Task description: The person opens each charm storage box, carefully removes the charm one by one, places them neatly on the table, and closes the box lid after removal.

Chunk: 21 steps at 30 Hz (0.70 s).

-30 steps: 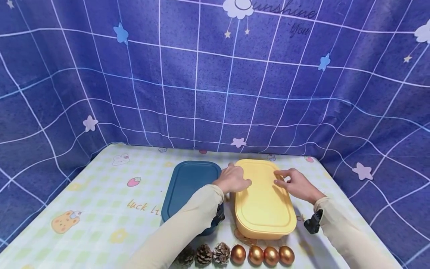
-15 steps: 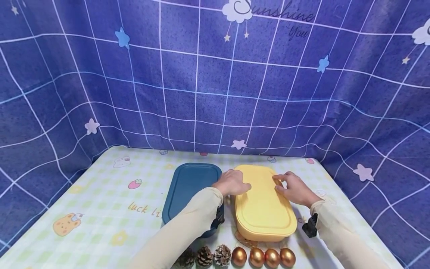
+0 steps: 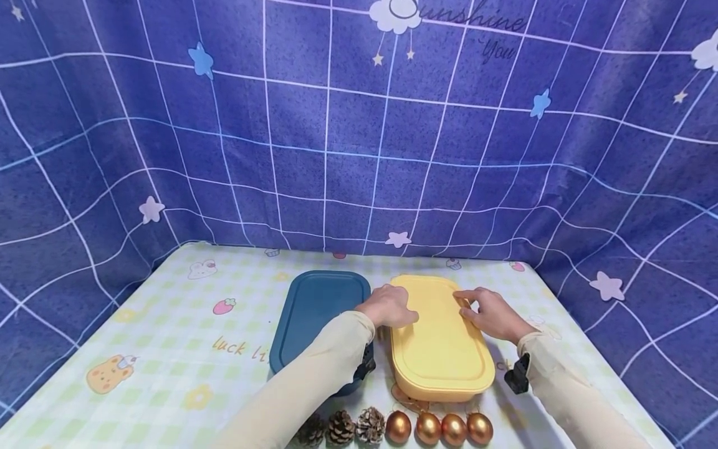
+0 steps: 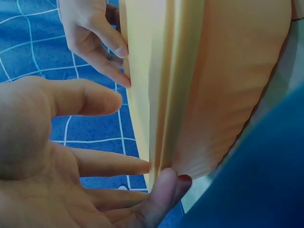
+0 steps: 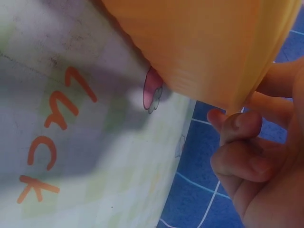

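Note:
A yellow rectangular lid (image 3: pixel 440 352) lies on a matching yellow box (image 3: pixel 440 395), right of centre in the head view. My left hand (image 3: pixel 388 305) grips the lid's left rim; in the left wrist view its fingertips (image 4: pixel 166 185) bend round the rim, with the thumb apart from the lid. On the opposite side my right hand (image 3: pixel 495 313) holds the right rim, thumb and forefinger at the lid's top. Curled fingers (image 5: pixel 242 126) sit under that edge in the right wrist view. Whether the lid is fully seated cannot be told.
Left of the yellow box stands a lidded dark blue box (image 3: pixel 325 308), partly behind my left sleeve. Along the front lie pinecones (image 3: pixel 340 428) and several copper-coloured baubles (image 3: pixel 429 428). A blue grid-patterned curtain (image 3: pixel 359 125) encloses the back and sides of the checked tablecloth (image 3: pixel 185 324).
The far end of the yellow lid has dropped slightly since one second ago, and both hands have moved down a little with it. Since half a second ago almost nothing differs.

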Tool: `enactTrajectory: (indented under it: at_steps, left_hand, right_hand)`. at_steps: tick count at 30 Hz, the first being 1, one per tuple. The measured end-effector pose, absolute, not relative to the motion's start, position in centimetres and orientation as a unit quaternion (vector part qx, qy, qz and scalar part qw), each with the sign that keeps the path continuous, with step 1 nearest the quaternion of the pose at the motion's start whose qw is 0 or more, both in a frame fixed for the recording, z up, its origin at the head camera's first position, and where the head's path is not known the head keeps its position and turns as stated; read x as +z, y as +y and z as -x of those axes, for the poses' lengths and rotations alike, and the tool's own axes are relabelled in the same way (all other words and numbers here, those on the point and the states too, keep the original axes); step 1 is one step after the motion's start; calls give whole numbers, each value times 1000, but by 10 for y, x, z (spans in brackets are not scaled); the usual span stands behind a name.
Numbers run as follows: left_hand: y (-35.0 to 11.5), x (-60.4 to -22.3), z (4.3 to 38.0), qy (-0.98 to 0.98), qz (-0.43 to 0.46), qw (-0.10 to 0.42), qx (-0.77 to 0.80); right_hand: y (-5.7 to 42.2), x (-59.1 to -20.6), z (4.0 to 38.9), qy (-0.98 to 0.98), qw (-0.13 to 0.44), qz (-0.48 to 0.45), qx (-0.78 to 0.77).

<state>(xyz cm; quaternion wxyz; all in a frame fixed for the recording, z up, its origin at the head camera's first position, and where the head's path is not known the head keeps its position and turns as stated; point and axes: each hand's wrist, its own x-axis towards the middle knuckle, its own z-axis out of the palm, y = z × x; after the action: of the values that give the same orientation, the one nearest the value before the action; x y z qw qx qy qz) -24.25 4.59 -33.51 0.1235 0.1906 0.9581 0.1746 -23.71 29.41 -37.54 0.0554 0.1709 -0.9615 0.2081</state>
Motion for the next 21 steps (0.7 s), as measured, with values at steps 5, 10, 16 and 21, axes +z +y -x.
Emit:
enactTrajectory:
  at_steps: [5, 10, 16, 21]
  left_hand:
    - [44, -334, 239, 958, -186, 139, 165]
    - [42, -334, 241, 958, -190, 144, 161]
    - [42, -326, 238, 955, -210, 134, 161]
    - [20, -304, 226, 949, -272, 69, 141]
  right_hand:
    - [293, -377, 238, -963, 53, -165, 208]
    - [292, -377, 238, -961, 55, -169, 213]
    - [299, -371, 232, -963, 36, -168, 209]
    - [304, -364, 225, -961, 49, -168, 212]
